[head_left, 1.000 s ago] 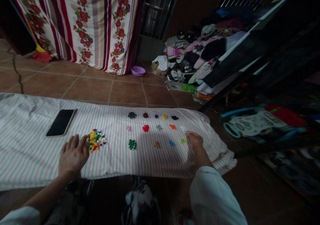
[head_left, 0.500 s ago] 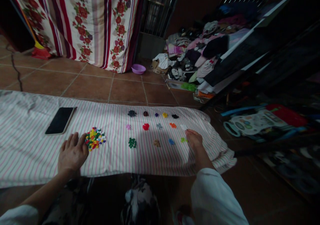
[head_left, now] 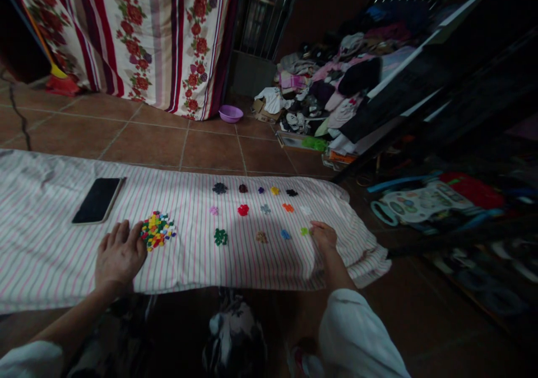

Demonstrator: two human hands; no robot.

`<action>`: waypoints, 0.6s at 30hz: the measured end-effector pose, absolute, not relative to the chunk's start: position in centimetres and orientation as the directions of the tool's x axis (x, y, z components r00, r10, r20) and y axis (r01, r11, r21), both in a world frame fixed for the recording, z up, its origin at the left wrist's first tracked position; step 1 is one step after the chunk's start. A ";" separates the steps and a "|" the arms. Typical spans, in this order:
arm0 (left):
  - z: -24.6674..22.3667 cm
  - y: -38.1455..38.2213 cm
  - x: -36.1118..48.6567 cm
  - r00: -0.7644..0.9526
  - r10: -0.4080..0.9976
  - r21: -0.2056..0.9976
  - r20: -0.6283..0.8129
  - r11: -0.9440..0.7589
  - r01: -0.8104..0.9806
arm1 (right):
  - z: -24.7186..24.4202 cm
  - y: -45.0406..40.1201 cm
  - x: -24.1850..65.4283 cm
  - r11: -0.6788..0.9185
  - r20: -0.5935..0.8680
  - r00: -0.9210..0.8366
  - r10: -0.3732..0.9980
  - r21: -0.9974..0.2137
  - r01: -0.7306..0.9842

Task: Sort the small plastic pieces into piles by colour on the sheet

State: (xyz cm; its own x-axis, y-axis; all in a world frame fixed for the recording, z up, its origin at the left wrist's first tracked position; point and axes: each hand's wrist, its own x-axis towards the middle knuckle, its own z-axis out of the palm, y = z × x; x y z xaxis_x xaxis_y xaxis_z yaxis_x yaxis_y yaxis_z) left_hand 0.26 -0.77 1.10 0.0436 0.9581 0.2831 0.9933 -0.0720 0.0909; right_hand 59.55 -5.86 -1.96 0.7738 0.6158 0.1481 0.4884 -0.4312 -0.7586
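My left hand (head_left: 120,256) lies palm down on the striped cloth (head_left: 189,266), fingers spread, its fingertips beside a mixed heap of colourful small pieces (head_left: 158,230). At the right, my right hand (head_left: 323,235) rests with its fingers together beside a light green pile (head_left: 304,231) and just below a white pile (head_left: 306,211). Whatever its fingertips may hold is too small to make out. Small single-colour piles lie in three rows, among them dark green (head_left: 221,236), tan (head_left: 261,236), blue (head_left: 285,234), red (head_left: 242,210), orange (head_left: 288,207) and yellow (head_left: 274,190).
A phone (head_left: 97,200) lies on the cloth at the left. Beyond the cloth, a purple basin (head_left: 231,114) stands on the tiled floor near a floral curtain (head_left: 163,41). Heaped clothes (head_left: 319,86) fill the back right, and a colourful toy (head_left: 420,204) is at the right.
The camera view has shifted slightly. My right hand has moved a little down from the white pile towards the light green one; my left hand stays beside the mixed heap.
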 end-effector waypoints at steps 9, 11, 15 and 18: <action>1.0 -0.8 0.2 0.052 0.950 0.088 0.307 -0.083 0.993 | -1.3 -7.2 56.3 -0.365 0.180 0.604 0.776 -0.653 0.663; 0.9 -0.8 0.1 0.054 0.949 0.088 0.312 -0.085 0.992 | -1.3 -7.3 55.8 -0.341 0.208 0.541 0.815 -0.582 0.738; 0.7 -0.7 0.0 0.054 0.946 0.100 0.319 -0.090 0.991 | -2.2 -7.9 55.2 -0.250 0.327 0.450 0.831 -0.503 0.827; 0.8 -0.7 0.1 0.053 0.947 0.110 0.316 -0.093 0.990 | -2.9 -8.2 54.9 -0.197 0.407 0.413 0.815 -0.476 0.857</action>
